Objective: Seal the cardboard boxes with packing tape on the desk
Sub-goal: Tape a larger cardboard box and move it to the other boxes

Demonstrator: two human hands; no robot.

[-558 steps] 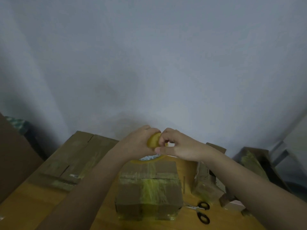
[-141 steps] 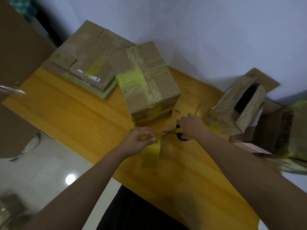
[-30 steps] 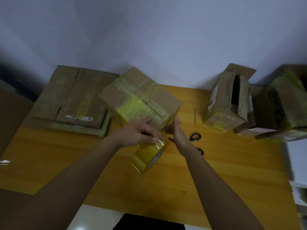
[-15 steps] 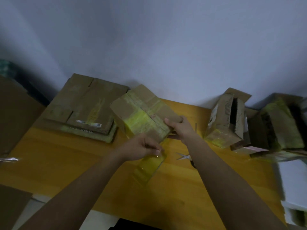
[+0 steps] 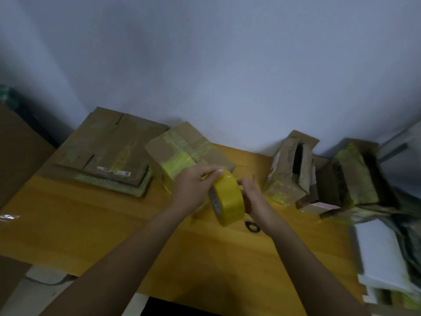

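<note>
Spanning a pale wall (image 5: 227, 65), the wooden desk (image 5: 91, 224) holds boxes (image 5: 189, 156).

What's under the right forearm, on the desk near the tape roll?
A black scissors handle loop shows on the desk, just below the tape roll. The right hand and forearm cover the blades.

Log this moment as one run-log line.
left hand: grips tape roll | right hand: at roll's far side, grip unclear | taped box: on desk behind roll | scissors: on desk
</note>
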